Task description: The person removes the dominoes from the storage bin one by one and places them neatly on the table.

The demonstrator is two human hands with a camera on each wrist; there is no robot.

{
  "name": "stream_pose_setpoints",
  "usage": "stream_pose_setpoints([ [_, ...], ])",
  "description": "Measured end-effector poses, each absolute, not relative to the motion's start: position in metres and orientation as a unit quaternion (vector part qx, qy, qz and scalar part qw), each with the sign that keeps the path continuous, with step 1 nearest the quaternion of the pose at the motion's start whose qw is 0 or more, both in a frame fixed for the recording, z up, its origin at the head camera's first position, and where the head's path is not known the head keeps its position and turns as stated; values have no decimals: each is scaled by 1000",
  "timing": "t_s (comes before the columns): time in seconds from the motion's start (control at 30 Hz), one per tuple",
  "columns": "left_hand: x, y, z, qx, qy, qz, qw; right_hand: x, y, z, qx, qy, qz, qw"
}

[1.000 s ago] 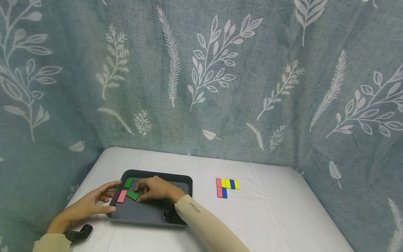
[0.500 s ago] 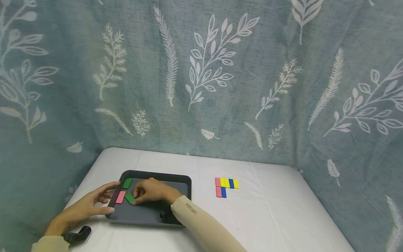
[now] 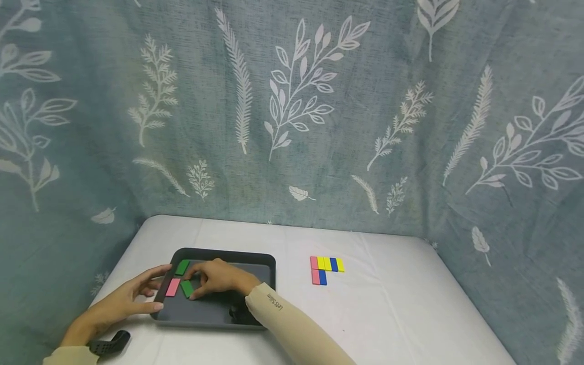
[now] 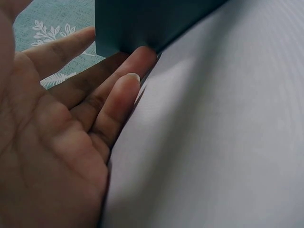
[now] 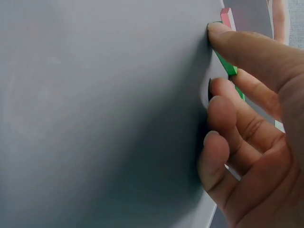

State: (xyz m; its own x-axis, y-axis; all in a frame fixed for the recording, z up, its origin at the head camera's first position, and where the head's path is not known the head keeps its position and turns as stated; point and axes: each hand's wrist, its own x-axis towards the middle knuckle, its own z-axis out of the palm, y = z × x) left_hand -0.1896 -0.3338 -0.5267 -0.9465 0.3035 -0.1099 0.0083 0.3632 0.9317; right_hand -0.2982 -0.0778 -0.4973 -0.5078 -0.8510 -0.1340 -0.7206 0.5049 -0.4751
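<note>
A dark grey tray [image 3: 207, 310] lies on the left part of the table. My left hand [image 3: 119, 299] rests against the tray's left side, thumb and index fingertip spread along the rim; the left wrist view shows its fingers [image 4: 116, 104] loosely bent against the outer wall. Inside the tray, my right hand [image 3: 220, 277] pinches a green tile [image 3: 187, 289] by its ends between thumb and index finger. This tile stands slanted just right of a pink tile [image 3: 173, 287]. Above the pink one, a second green tile [image 3: 182, 267] lies near the tray's upper left corner.
Right of the tray, on the white tablecloth [image 3: 374, 304], lies a flat arrangement of pink, yellow and blue tiles [image 3: 327, 264]. A patterned curtain [image 3: 292, 126] surrounds the table at the back and sides. The tray's raised rim borders the right hand's workspace.
The right hand has turned the green tile from a crosswise slant to a steeper one and brought it slightly left, closer to the pink tile. The left hand stays at the tray's side.
</note>
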Motion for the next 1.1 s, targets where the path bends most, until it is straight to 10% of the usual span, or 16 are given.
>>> stream_pose_setpoints([
  [1.1, -189, -328, -531, 95, 831, 534, 125, -297, -38, -476, -456, 861, -191, 116],
])
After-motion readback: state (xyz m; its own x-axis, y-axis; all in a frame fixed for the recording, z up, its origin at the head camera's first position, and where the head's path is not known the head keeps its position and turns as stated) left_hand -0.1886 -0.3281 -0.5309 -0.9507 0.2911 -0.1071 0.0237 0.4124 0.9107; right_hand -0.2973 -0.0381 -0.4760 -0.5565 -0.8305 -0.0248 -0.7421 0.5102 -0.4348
